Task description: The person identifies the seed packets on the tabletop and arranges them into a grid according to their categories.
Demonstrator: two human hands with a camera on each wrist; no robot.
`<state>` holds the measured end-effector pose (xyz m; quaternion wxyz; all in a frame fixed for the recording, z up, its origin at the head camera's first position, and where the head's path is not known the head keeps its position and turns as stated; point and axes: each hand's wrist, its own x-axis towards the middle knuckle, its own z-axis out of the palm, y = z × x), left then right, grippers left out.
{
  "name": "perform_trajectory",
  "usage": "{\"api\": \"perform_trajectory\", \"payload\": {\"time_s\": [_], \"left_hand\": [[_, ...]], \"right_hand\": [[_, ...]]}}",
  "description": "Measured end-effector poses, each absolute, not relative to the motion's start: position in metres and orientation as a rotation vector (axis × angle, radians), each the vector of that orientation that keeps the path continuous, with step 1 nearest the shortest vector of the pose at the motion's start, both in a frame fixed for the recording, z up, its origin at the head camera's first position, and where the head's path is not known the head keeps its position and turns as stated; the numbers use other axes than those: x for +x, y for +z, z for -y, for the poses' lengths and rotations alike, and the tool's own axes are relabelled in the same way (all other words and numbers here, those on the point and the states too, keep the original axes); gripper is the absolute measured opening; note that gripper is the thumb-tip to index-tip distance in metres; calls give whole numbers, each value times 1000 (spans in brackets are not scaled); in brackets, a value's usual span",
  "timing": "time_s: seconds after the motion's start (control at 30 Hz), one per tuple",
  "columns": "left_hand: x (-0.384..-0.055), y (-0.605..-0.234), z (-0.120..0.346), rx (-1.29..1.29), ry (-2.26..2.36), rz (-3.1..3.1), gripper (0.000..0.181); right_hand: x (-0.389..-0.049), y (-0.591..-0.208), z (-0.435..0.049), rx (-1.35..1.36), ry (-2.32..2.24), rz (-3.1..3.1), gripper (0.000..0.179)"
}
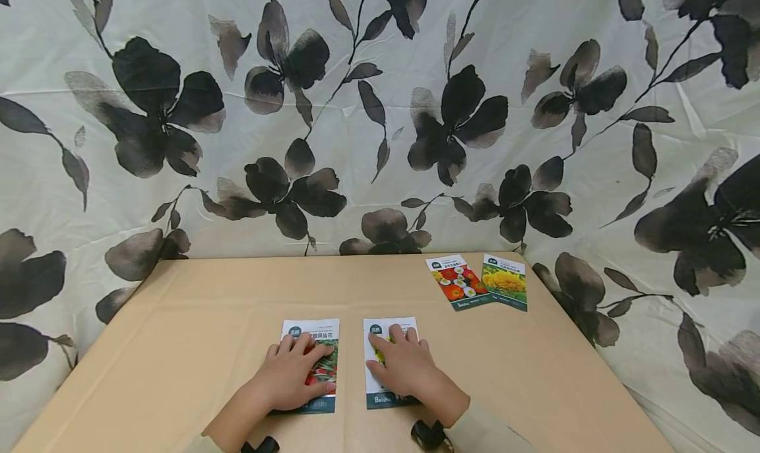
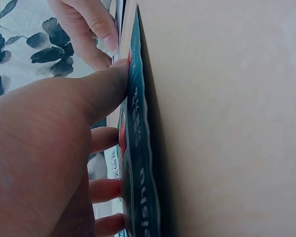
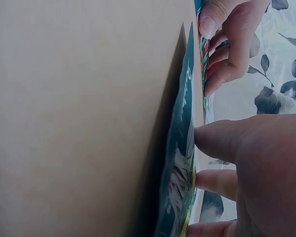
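In the head view, two flat seed packets lie side by side near the front of the table. The left packet (image 1: pixel 325 370) shows red flowers among green leaves; my left hand (image 1: pixel 291 374) rests over it with fingers spread. Under my right hand (image 1: pixel 406 367) is the other packet (image 1: pixel 381 401), white with a dark teal lower band and a bit of yellow showing. From the left wrist, the thumb and fingertips touch the face of the red-flowered packet (image 2: pixel 139 128). The right wrist view has fingertips on the second packet (image 3: pixel 177 148), its near edge slightly raised. Both hands cover much of the pictures.
Two more seed packets lie at the table's back right, a red-and-white-flowered one (image 1: pixel 460 285) slightly overlapping a yellow-flowered one (image 1: pixel 505 283). The tan table (image 1: pixel 196 334) meets a white floral cloth (image 1: pixel 368 143) behind and at the sides. Dark wrist cameras sit at both wrists.
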<state>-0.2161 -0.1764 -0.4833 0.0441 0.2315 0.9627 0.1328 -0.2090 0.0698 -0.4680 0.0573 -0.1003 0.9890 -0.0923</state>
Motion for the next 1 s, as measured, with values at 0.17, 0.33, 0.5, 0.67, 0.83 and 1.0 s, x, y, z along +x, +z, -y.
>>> {"api": "perform_trajectory", "payload": {"time_s": [0.17, 0.33, 0.5, 0.67, 0.83, 1.0], "left_hand": [[-216, -483, 177, 702, 407, -2939, 67], [-216, -483, 177, 696, 403, -2939, 68], [-217, -483, 177, 701, 405, -2943, 69], [-218, -487, 177, 715, 426, -2942, 68], [-220, -490, 178, 736, 444, -2952, 68], [-219, -487, 177, 741, 458, -2949, 68]], "right_hand": [[-209, -467, -68, -296, -277, -3000, 58], [-209, -467, -68, -297, -266, -2996, 58], [-211, -468, -69, -296, -256, -2990, 59], [-213, -469, -71, -304, -241, -2978, 59], [-215, -469, -73, -322, -223, -2976, 60], [-216, -471, -74, -326, -226, -2979, 60]]}}
